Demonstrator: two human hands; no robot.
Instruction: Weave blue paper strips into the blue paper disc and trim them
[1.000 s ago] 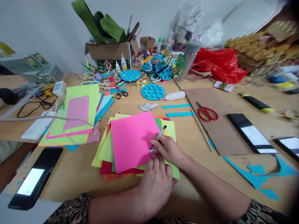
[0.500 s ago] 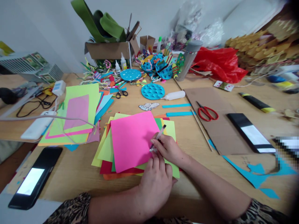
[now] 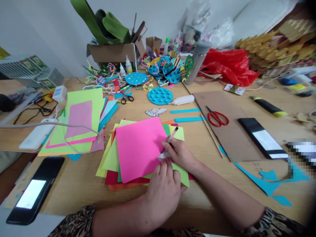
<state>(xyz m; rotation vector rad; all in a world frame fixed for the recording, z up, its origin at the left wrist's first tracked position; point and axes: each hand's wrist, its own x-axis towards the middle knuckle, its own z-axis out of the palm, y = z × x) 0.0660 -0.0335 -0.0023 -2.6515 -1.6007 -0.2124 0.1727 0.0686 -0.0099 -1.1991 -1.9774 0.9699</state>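
My right hand is closed round a pen, its tip down at the right part of a pink sheet. Beneath the pen tip lies a small white paper cutout with drawn lines. The fingertips of my left hand press on the cutout's lower edge, holding it against the sheet. Several coloured sheets fan out under the pink one. Two more fish-shaped cutouts rest beyond the stack.
Behind are a blue disc, a white glue bottle and blue strips. Red scissors lie on cardboard at right, near a phone. Another phone and a paper pile are at left.
The pen stands slightly farther right and more of the small cutout shows beside its tip. The whole view has shifted a little; my left hand stays on the cutout.
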